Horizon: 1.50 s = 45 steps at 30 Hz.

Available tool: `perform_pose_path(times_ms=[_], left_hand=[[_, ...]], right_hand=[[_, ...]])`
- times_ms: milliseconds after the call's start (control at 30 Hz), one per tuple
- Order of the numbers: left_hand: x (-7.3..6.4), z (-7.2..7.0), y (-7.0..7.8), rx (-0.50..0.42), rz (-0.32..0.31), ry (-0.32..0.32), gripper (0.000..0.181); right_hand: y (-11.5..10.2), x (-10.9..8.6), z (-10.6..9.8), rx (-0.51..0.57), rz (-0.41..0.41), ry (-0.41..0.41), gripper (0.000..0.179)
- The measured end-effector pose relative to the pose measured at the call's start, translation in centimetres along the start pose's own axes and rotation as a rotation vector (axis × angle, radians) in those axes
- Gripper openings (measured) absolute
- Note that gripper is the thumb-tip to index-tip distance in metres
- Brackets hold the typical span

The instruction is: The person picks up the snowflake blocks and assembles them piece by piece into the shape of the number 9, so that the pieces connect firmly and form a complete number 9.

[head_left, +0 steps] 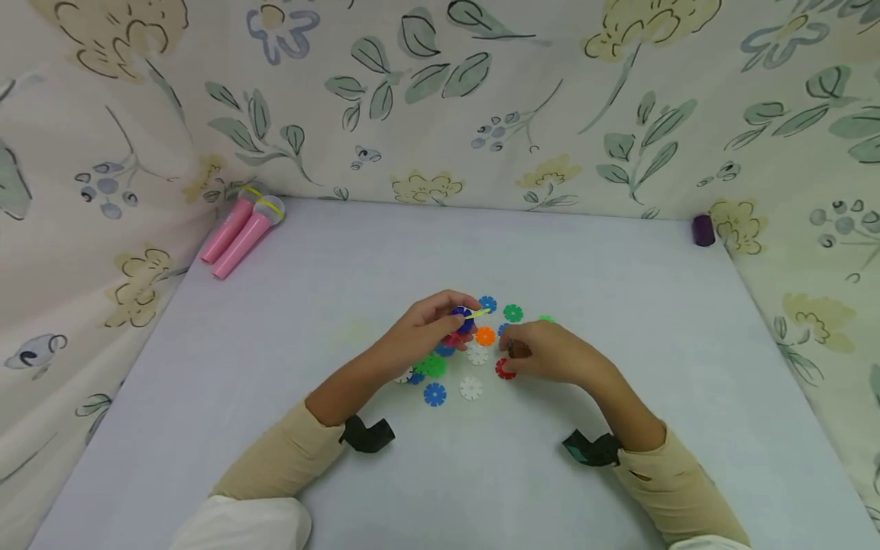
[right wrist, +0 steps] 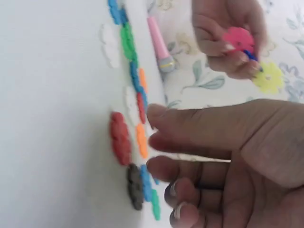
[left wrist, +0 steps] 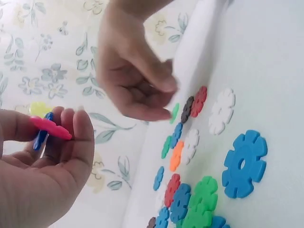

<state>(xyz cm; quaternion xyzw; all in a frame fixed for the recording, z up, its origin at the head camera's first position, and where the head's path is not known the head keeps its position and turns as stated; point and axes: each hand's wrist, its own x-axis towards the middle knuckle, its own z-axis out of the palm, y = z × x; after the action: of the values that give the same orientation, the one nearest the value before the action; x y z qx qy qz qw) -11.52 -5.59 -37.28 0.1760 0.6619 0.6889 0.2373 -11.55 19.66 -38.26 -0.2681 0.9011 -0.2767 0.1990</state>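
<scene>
White table [head_left: 385, 252], left grip [head_left: 428, 325] pinching discs [left wrist: 56, 129] (interlocked)

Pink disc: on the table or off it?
Off. Both wrist views show the left hand gripping the pink disc up off the table, together with a yellow disc.

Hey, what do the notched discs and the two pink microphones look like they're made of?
Notched discs: probably molded plastic, smooth with little shine, judging by their solid, even colors and regular slots.
Microphone handles: likely hard plastic too, smooth and uniformly pink.
Gray heads: plastic or metal, too small to tell.
</scene>
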Motion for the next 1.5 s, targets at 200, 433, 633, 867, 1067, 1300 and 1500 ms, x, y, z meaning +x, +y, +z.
perform_pose_path(times_ms=[200,433,633,867,1067,1300,1500], left_hand=[[0.1,0.1,0.1,-0.067,-0.057,-0.023,0.028],[0.0,0.1,0.4,-0.094,-0.084,-0.031,0.026],[0.0,0.2,0.2,-0.201,-0.103,-0.067,0.025],[0.0,0.3,-0.2,-0.111,-0.046,-0.089,0.030],[0.0,0.5,-0.4,-0.038,-0.008,-0.085,0.030],[-0.1,0.5,-0.4,-0.002,0.015,-0.077,0.028],[-0.2,0.1,-0.5,0.024,0.017,-0.048,0.025]], right_hand=[[0.3,0.5,1.3,-0.089,0.030,-0.046,0.022],[0.1,0.2,0.5,-0.006,0.017,-0.018,0.017],[-0.4,-0.5,-1.2,0.359,-0.088,0.155,0.005],[-1.7,-1.2,-2.0,0.608,-0.216,0.242,0.025],[-2.3,-1.3,-1.6,0.697,-0.206,0.231,0.021],[-2.6,-1.2,-0.8,0.701,-0.237,0.277,0.016],[-3.2,-0.6,0.1,0.709,-0.197,0.313,0.013]])
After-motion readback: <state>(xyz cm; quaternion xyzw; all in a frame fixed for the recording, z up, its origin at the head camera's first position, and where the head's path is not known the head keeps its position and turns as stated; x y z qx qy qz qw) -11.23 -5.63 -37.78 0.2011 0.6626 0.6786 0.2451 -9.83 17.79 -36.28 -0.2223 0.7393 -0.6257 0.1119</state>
